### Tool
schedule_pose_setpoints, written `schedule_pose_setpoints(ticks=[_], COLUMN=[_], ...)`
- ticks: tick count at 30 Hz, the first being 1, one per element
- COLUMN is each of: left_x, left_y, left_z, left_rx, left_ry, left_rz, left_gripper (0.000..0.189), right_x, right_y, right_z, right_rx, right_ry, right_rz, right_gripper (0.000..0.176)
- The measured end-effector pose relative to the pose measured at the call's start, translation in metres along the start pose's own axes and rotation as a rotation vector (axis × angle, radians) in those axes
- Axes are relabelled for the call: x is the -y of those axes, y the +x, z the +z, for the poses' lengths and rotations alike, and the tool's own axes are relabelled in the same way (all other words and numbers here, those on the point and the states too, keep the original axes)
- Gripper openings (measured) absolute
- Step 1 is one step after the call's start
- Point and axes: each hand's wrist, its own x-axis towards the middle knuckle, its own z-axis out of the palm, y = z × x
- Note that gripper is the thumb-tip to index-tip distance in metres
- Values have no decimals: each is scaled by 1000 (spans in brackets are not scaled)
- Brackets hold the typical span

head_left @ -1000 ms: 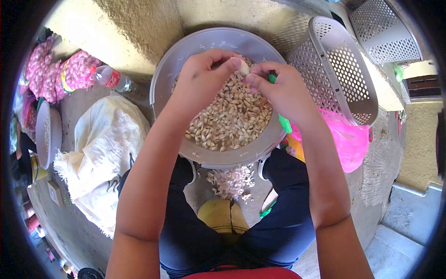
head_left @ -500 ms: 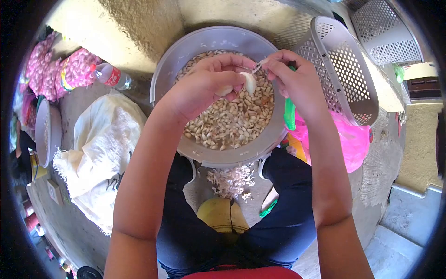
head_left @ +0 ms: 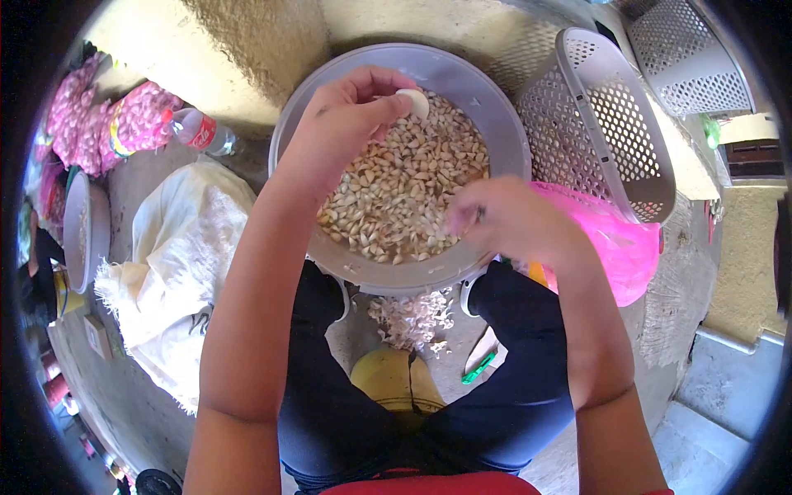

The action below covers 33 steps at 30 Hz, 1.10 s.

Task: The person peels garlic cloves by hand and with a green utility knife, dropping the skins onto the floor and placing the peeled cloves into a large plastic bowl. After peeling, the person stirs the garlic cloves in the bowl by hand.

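Note:
My left hand (head_left: 351, 115) is raised over the far left part of a grey basin (head_left: 396, 281). Between its thumb and fingers it pinches a smooth white peeled garlic clove (head_left: 415, 102). Beneath lie many garlic cloves (head_left: 412, 186), most with skin on, in what looks like water. My right hand (head_left: 511, 219) hovers above the basin's right rim, smeared by motion, with its fingers turned down. Whether it holds anything is hidden.
Garlic peelings (head_left: 410, 320) lie on the floor between my legs, near a green-handled tool (head_left: 478, 369). To the right are a pink plastic bag (head_left: 623, 256) and a perforated basket (head_left: 577, 136). A white sack (head_left: 181, 272) and a cola bottle (head_left: 202, 132) stand left.
My hands have parted: the right swung down toward the rim, while the left moved slightly left and up with the clove. The green object by my right hand no longer shows.

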Motion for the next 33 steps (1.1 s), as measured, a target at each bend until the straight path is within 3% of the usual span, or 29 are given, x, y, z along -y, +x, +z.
schedule_pose_setpoints(ticks=[6, 8, 11, 14, 16, 18, 20, 23, 27, 30, 32, 33], left_x=[2, -2, -1, -2, -2, 0, 2, 4, 16, 12, 14, 16], left_y=[2, 0, 1, 1, 0, 0, 0, -4, -4, -3, -2, -1], left_z=[-2, 1, 0, -1, -2, -3, -1, 10, 19, 17, 14, 12], left_rx=[87, 71, 115, 158, 175, 197, 221, 259, 269, 147, 148, 146], left_ry=[-132, -149, -173, -180, -172, -154, -21, 107, 65, 184, -16, -116], left_rz=[10, -14, -5, 12, 23, 38, 12, 0, 6, -89, -137, -160], left_gripper=[17, 17, 19, 20, 21, 22, 23, 25, 27, 24, 24, 23], right_x=[10, 0, 4, -6, -8, -11, -10, -3, -18, -26, -63, -75], right_y=[1, -2, -7, -5, 20, 31, 32, 26, 28, 16, 0, -6], right_z=[48, 85, 113, 112, 87, 55, 22, 6, -2, -28, -55, -75], right_rx=[640, 689, 820, 478, 325, -77, -162, -209, -168, -415, -678, -938], right_ry=[-251, -418, -427, -307, -103, 275, 1186, 1453, 1205, 672, 951, 1023], right_rz=[68, -124, -139, -43, 105, 118, 213, 30, 202, 303, 8, 98], right_gripper=[21, 30, 39, 20, 21, 32, 31, 31, 23, 20, 28, 30])
